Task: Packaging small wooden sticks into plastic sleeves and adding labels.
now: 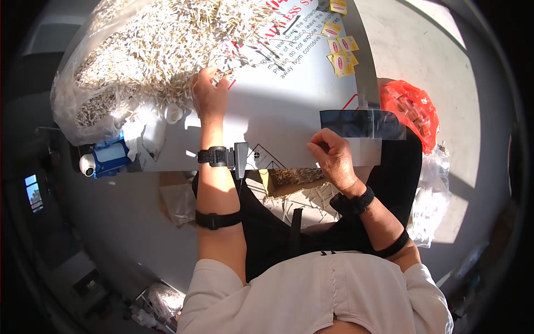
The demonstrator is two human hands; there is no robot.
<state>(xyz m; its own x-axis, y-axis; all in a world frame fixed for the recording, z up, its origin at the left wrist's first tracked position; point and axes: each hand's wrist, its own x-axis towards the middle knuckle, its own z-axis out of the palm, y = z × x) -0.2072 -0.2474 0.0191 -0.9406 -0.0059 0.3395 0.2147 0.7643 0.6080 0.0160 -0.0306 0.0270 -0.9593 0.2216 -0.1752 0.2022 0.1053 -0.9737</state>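
Observation:
A large heap of short, thin, pale sticks (167, 55) spills from a clear plastic bag (64, 100) over the far left of the white table. My left hand (210, 97) is at the heap's near right edge, its fingers curled and its thumb apart from the index finger. I make out nothing held between them. Over the table's near edge, my right hand (335, 158) has its fingers bent and thumb and index drawn together; whatever they may pinch is too small to see. Just beyond it lies a dark, glossy strip (347, 123). Several loose sticks (267, 51) lie right of the heap.
Small yellow-and-white packets (342, 55) line the table's right side. A red plastic bag (414, 111) with small packages stands to the right, a clear bag (431, 200) below it. A blue-and-white bottle (108, 158) is at the left edge. Beneath the table, a box (283, 203) holds more sticks.

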